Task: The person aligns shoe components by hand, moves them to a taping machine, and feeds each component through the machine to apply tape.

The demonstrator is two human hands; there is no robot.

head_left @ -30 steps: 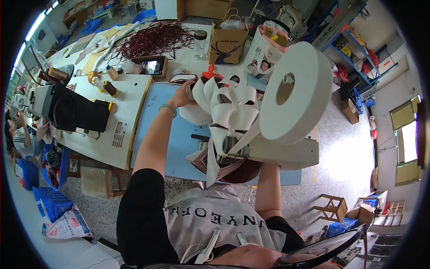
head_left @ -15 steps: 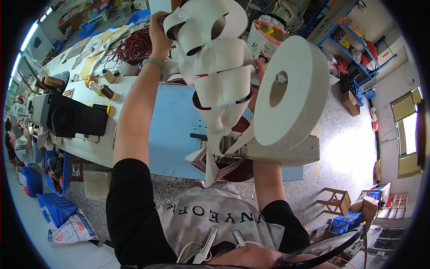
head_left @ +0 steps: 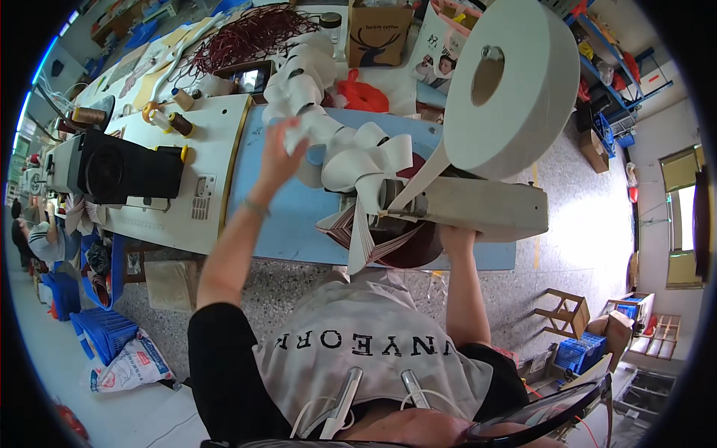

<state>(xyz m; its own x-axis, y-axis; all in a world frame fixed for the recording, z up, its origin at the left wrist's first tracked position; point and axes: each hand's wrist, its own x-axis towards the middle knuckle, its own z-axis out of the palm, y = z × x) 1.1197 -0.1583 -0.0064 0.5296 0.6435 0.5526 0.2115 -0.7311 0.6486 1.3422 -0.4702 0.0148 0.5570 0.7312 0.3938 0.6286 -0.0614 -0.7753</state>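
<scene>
A chain of several white curved pieces (head_left: 358,160), joined end to end, runs from the machine head across the blue table. Beside its middle, my left hand (head_left: 280,158) is raised with thumb and fingers apart, slightly blurred. My right hand (head_left: 457,236) is under the beige machine arm (head_left: 485,205), its fingers hidden; whether it grips anything is not visible. A big roll of white tape (head_left: 515,89) stands above the arm, its strip feeding down to the machine head (head_left: 390,196). Fanned layered pieces with maroon edges (head_left: 366,237) hang at the near side of the head.
On the left stands a black sewing machine (head_left: 123,179) with thread spools (head_left: 179,125) behind it. At the back lie a heap of dark red cords (head_left: 254,37), a brown paper bag (head_left: 379,33) and a red plastic bag (head_left: 362,93). A wooden stool (head_left: 564,313) is at right.
My left hand has come down and nearer, off the far end of the chain. The chain, held up before, now lies over the table. My right hand has moved under the machine arm.
</scene>
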